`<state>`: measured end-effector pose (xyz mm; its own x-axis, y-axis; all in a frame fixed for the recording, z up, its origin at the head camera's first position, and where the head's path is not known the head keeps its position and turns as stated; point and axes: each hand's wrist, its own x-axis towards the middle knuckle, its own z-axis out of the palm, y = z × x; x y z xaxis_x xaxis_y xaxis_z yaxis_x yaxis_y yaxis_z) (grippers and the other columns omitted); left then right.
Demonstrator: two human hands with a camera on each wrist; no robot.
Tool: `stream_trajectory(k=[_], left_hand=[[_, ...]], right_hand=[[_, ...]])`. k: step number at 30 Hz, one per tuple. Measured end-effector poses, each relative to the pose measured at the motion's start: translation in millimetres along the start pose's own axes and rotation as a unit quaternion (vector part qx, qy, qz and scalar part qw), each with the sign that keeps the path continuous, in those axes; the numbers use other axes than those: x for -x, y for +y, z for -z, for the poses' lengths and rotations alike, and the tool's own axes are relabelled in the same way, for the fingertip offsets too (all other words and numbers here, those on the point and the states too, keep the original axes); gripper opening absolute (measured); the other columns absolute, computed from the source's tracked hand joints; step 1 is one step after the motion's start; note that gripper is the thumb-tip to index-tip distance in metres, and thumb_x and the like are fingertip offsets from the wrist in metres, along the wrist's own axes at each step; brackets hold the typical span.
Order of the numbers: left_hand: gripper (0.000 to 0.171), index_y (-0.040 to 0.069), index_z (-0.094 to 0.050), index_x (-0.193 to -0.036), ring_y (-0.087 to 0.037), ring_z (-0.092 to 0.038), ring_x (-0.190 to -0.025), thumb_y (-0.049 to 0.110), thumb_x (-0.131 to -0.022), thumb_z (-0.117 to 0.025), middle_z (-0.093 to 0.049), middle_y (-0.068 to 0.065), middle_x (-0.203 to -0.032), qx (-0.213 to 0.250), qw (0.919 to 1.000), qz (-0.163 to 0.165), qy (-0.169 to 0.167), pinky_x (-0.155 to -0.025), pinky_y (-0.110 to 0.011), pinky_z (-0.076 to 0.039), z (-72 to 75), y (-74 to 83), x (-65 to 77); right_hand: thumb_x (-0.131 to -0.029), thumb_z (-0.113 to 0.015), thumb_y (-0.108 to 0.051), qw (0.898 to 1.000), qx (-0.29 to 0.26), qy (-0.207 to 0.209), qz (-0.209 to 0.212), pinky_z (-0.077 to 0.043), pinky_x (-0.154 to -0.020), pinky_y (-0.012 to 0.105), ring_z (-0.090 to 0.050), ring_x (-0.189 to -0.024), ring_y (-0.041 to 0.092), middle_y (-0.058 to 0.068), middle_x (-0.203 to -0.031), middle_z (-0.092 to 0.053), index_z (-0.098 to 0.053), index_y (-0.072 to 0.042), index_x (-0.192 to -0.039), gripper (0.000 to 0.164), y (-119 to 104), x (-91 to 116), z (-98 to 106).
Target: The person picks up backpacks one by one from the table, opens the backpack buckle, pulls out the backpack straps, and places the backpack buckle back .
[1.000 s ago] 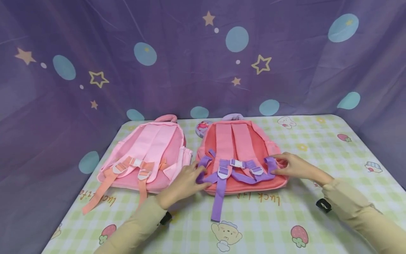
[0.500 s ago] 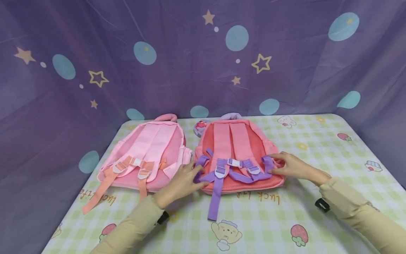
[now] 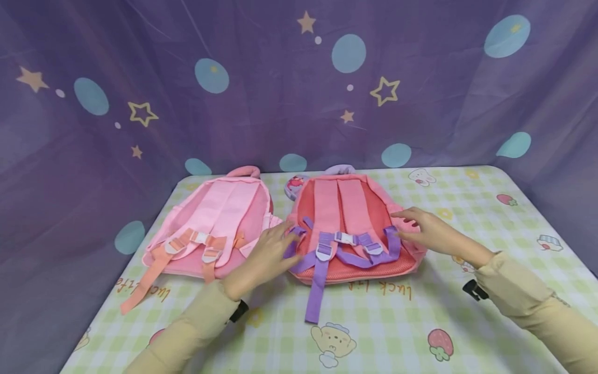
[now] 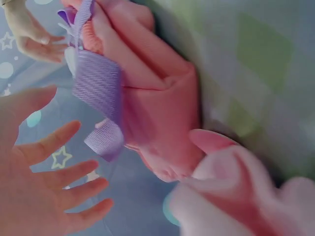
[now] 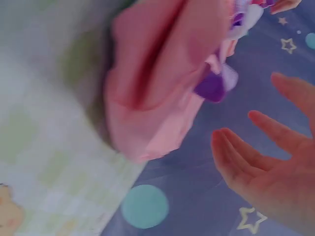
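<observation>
A coral backpack (image 3: 359, 208) with purple straps lies back side up on the table in the head view. Its white chest buckle (image 3: 345, 238) is fastened across the shoulder straps. At the bag's left side hovers my left hand (image 3: 265, 255), fingers spread; the left wrist view shows a gap between them and the purple webbing (image 4: 101, 83). On the other side, my right hand (image 3: 432, 231) is held with fingers extended beside the bag. In the right wrist view that hand (image 5: 270, 157) is apart from the coral fabric (image 5: 152, 83) and holds nothing.
To the left lies a light pink backpack (image 3: 224, 202) with orange straps, also back side up, close to the coral one. A round purple charm (image 3: 294, 187) sits between them. A checked cloth (image 3: 383, 332) covers the table; a purple curtain (image 3: 261, 119) stands behind.
The coral backpack has shifted slightly left. Both hands have let go of its sides, and their fingers have opened away from it.
</observation>
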<state>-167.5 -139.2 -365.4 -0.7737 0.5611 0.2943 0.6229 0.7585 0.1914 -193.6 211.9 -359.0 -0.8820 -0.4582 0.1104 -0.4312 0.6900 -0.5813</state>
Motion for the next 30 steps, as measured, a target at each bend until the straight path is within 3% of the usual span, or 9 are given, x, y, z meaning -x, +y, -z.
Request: stream_trajectory(k=[12,19,27,30], left_hand=[[0.034,0.003,-0.059,-0.101,-0.031,-0.049,-0.107,0.030,-0.081,-0.063,-0.056,-0.016,-0.110,-0.004,0.9975,-0.051,-0.049,-0.094,-0.046,-0.033,-4.0,20.7,-30.4],[0.034,0.007,-0.058,-0.106,-0.022,-0.052,-0.102,0.032,-0.083,-0.060,-0.057,-0.008,-0.107,-0.008,0.9956,-0.046,-0.081,-0.091,-0.036,-0.038,-11.9,27.9,-47.6],[0.028,0.008,-0.059,-0.105,-0.018,-0.052,-0.100,0.027,-0.085,-0.058,-0.058,-0.005,-0.105,0.007,0.9928,-0.037,-0.114,-0.088,-0.032,-0.041,-19.2,34.7,-60.1],[0.027,0.008,-0.059,-0.104,-0.016,-0.053,-0.094,0.026,-0.084,-0.059,-0.058,-0.004,-0.101,0.011,0.9915,-0.032,-0.125,-0.084,-0.030,-0.042,-22.8,34.9,-64.0]], right_hand=[[-0.080,-0.063,-0.010,0.998,0.006,-0.015,0.059,-0.042,-0.085,0.046,-0.053,-0.101,0.030,0.014,-0.109,-0.058,-0.056,0.001,-0.113,0.035,-26,-14,-15],[-0.082,-0.062,-0.014,0.997,0.008,-0.049,0.058,-0.046,-0.076,0.042,-0.053,-0.084,0.023,0.013,-0.103,-0.060,-0.058,0.001,-0.111,0.033,-31,-23,-26],[-0.081,-0.063,-0.016,0.996,0.019,-0.059,0.058,-0.043,-0.085,0.042,-0.055,-0.100,0.026,0.010,-0.108,-0.060,-0.059,-0.002,-0.111,0.034,-36,-32,-36],[-0.080,-0.064,-0.015,0.996,0.014,-0.064,0.058,-0.044,-0.084,0.042,-0.056,-0.099,0.026,0.010,-0.107,-0.060,-0.059,-0.001,-0.110,0.034,-39,-35,-39]])
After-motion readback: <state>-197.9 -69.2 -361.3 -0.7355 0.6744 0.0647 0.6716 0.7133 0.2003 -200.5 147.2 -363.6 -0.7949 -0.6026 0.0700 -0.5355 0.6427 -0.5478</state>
